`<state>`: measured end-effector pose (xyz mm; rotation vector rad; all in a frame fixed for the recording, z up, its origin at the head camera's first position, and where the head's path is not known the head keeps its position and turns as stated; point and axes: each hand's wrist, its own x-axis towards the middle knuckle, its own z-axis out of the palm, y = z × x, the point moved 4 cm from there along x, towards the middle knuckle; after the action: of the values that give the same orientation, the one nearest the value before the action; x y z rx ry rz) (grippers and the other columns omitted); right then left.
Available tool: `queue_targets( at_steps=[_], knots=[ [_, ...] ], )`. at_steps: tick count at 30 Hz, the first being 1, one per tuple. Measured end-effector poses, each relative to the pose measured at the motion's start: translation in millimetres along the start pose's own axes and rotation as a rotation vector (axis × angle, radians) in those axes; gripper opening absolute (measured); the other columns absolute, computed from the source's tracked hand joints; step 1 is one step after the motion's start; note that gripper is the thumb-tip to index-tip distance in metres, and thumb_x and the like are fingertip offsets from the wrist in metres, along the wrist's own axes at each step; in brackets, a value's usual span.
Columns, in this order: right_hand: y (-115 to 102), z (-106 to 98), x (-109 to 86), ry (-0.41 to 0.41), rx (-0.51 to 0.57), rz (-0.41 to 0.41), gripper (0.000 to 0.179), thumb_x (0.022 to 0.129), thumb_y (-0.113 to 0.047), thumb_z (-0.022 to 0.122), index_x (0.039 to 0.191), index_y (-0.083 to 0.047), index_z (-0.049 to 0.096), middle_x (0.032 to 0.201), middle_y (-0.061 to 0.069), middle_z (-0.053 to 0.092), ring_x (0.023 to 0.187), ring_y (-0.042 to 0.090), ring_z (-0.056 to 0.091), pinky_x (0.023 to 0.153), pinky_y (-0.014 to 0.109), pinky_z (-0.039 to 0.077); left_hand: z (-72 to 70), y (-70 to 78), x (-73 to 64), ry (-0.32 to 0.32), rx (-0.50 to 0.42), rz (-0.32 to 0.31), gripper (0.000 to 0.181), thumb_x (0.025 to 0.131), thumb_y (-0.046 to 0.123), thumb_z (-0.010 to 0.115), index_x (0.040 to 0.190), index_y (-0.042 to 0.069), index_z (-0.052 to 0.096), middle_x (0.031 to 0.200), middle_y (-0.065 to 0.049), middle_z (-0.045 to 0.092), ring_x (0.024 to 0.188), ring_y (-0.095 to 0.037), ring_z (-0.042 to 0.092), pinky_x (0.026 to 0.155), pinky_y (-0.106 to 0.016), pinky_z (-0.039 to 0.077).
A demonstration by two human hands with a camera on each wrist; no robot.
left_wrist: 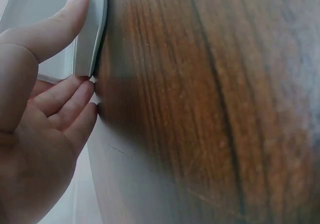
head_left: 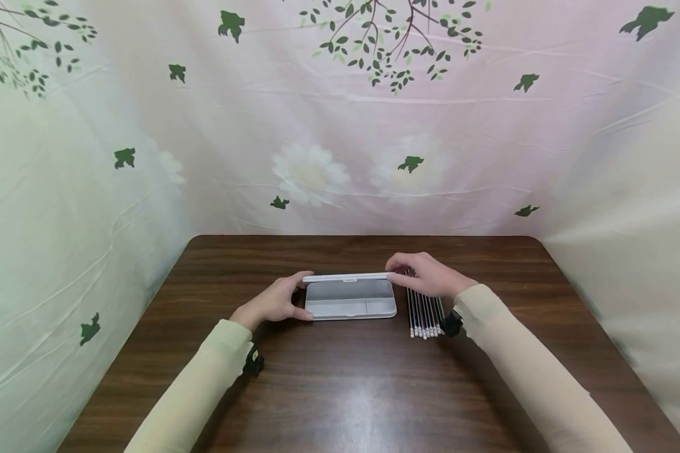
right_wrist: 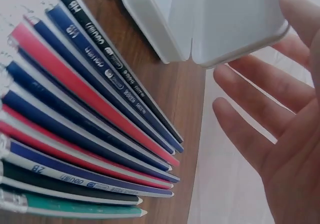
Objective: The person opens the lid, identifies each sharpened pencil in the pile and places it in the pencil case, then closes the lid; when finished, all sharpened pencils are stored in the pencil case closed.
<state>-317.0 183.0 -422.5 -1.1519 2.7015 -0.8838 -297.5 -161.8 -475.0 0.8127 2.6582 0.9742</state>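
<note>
A pale grey pencil case [head_left: 337, 309] lies on the table with its lid [head_left: 348, 277] raised at the back; a small divider shows inside, and I see no pencils in it. My left hand [head_left: 273, 300] grips the case's left end, thumb at the front corner and fingers toward the back. In the left wrist view, the fingers of the left hand [left_wrist: 55, 109] curl at the end of the case [left_wrist: 82, 54]. My right hand [head_left: 427, 275] pinches the lid's right corner; the right wrist view has its thumb on the lid [right_wrist: 240, 19] and fingertips at and below its edge.
Several pencils [head_left: 425, 314] lie side by side just right of the case, partly under my right hand, eraser ends toward me. They are blue, red, black and green, with sharpened tips pointing away. A patterned cloth [head_left: 340, 138] hangs behind the brown wooden table [head_left: 340, 390].
</note>
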Motion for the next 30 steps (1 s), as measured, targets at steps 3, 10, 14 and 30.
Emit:
queue_targets(
  at_steps=[3,10,14,30],
  knots=[
    [1,-4,1.5,0.070,0.023,0.022,0.016,0.106,-0.022,0.065,0.122,-0.017,0.063,0.113,0.001,0.073,0.099,0.011,0.068,0.086,0.037,0.058,0.5,-1.2,-0.6,0.021,-0.023,0.011,0.095,0.076,0.027,0.097,0.151,0.005,0.043,0.131,-0.009,0.069,0.126,-0.026,0.063,0.113,-0.049,0.044],
    [2,-2,8.1,0.200,-0.043,-0.028,0.012,0.109,-0.010,0.056,0.120,-0.014,0.058,0.097,0.010,0.070,0.078,0.013,0.063,0.072,0.034,0.054,1.2,-2.8,-3.2,0.041,-0.061,-0.028,0.111,0.076,0.025,0.097,0.158,0.005,0.025,0.139,-0.012,0.067,0.135,-0.026,0.058,0.120,-0.051,0.036],
    [3,-1,11.2,0.254,-0.083,-0.011,0.015,0.108,-0.006,0.054,0.122,-0.012,0.060,0.091,0.009,0.068,0.071,0.012,0.059,0.064,0.030,0.050,2.4,-2.3,-3.5,0.043,-0.075,-0.049,0.114,0.076,0.027,0.098,0.157,0.004,0.020,0.140,-0.013,0.066,0.139,-0.026,0.055,0.121,-0.051,0.035],
    [15,19,19.5,0.185,-0.296,0.185,0.049,0.105,-0.019,0.062,0.148,0.004,0.055,0.137,0.022,0.065,0.118,0.034,0.067,0.094,0.051,0.058,1.8,-4.5,-2.4,0.007,0.024,-0.084,0.092,0.079,0.035,0.095,0.152,0.007,0.048,0.143,-0.012,0.064,0.137,-0.027,0.055,0.119,-0.049,0.038]
  ],
)
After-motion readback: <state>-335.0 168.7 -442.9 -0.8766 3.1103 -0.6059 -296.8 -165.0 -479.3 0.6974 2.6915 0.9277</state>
